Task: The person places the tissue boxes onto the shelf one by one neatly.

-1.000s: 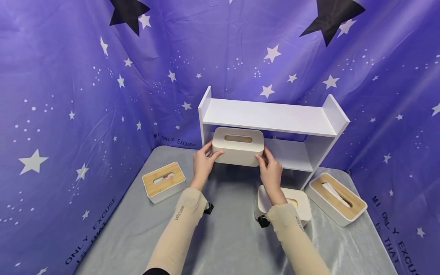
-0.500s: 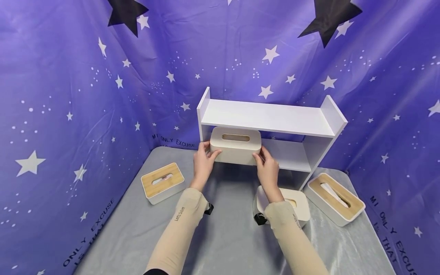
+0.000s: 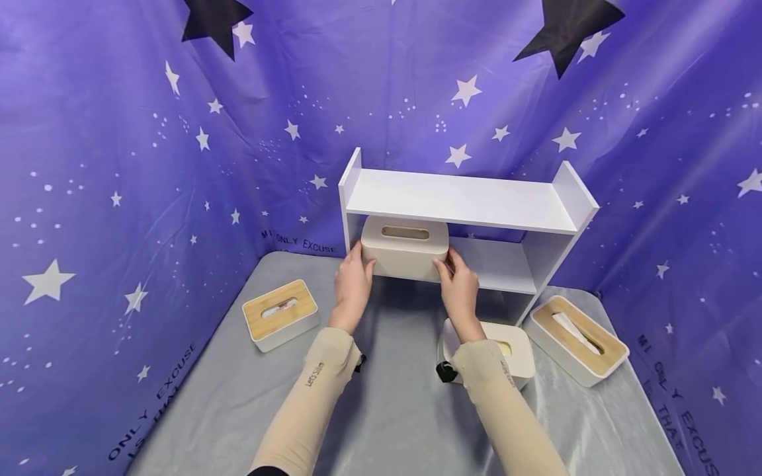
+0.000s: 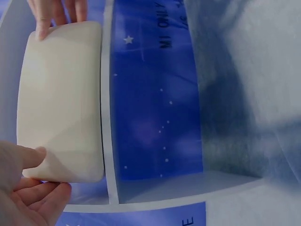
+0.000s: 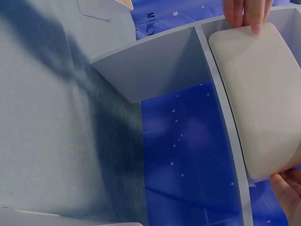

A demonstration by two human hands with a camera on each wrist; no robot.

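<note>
A white tissue box with a long slot in its lid stands at the left end of the middle board of a white shelf unit. My left hand holds its left end, thumb on the front face and fingers around the side. At the other end my right hand grips it the same way. The left wrist view shows the box's plain front close along the board's edge. In the right wrist view, the thumb side of my right hand is partly cut off.
Another white tissue box sits on the grey cloth under my right forearm. Wood-topped tissue boxes stand at the left and right. A purple star-print curtain hangs around the table.
The box has moved slightly back onto the middle board, with both hands following. My left fingers have shifted a little along its end. The whole view has drifted slightly.
</note>
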